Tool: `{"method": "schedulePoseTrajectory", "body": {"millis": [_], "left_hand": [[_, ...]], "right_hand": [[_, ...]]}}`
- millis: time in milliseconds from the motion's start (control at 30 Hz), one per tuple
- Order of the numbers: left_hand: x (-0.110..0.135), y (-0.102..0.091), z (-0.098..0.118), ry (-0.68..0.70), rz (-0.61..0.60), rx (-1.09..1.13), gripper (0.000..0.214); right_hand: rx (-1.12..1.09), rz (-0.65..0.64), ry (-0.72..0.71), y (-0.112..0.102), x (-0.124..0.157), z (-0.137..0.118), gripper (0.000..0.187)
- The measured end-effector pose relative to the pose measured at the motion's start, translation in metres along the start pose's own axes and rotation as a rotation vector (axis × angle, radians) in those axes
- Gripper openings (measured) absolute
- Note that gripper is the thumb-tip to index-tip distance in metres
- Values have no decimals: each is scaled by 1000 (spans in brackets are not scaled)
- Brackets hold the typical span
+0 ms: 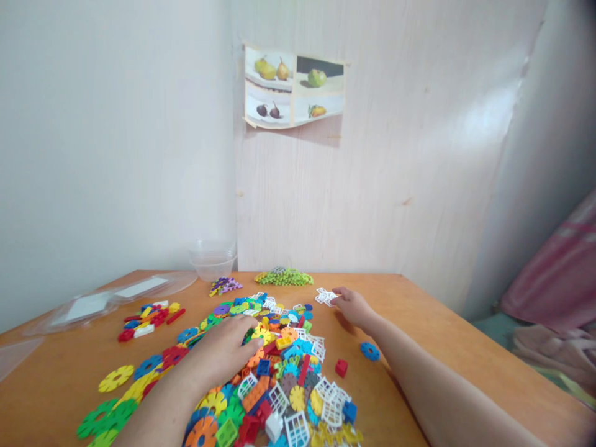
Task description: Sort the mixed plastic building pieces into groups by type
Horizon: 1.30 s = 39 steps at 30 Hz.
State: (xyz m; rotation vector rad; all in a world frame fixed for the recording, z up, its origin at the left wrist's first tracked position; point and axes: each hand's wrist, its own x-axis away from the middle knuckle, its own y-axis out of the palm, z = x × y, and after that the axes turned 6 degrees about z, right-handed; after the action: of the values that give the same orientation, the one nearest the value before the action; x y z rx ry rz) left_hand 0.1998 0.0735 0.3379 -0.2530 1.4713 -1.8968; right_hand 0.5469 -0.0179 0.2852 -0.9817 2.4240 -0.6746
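Observation:
My left hand [226, 347] rests over a large mixed pile of plastic building pieces, its thumb and forefinger apart beside a yellow notched disc [263, 335]. The fingertips farther under are partly hidden. My right hand [356, 308] reaches to a small group of white lattice window pieces [325, 297] at the back right, fingers apart at its edge. More white window pieces [333, 403] lie in the near part of the pile, among red, blue, orange and green bricks and discs. A blue notched disc [370, 351] and a red brick [341, 368] lie apart, near my right forearm.
On the wooden table [391, 397], a green heap [288, 277] and purple pieces [227, 285] sit at the back. Clear plastic tubs [213, 261] stand by the wall. Small bricks [151, 318] and clear lids [88, 307] lie left. Pink cloth [554, 279] hangs right.

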Motion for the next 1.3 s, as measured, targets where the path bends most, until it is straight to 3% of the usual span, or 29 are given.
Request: {"method": "schedulePoseTrajectory", "body": {"millis": [300,533,733,833,1033,1300], "left_hand": [[1,-2,1,0,-5,-1,42],[0,-3,2,18,-21,-1,38],[-1,1,-7,39,-11,-2,39],[-3,4,-11,46,-3,3,37],[-3,5,-11,44,5,19,35],[-2,2,-8,46,2,11,35]], "right_hand": [[86,-49,-45,-4,9,-11,32],[26,-489,-128,-15,41,-45,9],[264,-716,-277,-18,60,-63,41],[359,-726,-329,-15,63,-66,43],[344,-666,-386,-10,64,-67,26],[-63,-685,-166,-10,58,-63,16]]}}
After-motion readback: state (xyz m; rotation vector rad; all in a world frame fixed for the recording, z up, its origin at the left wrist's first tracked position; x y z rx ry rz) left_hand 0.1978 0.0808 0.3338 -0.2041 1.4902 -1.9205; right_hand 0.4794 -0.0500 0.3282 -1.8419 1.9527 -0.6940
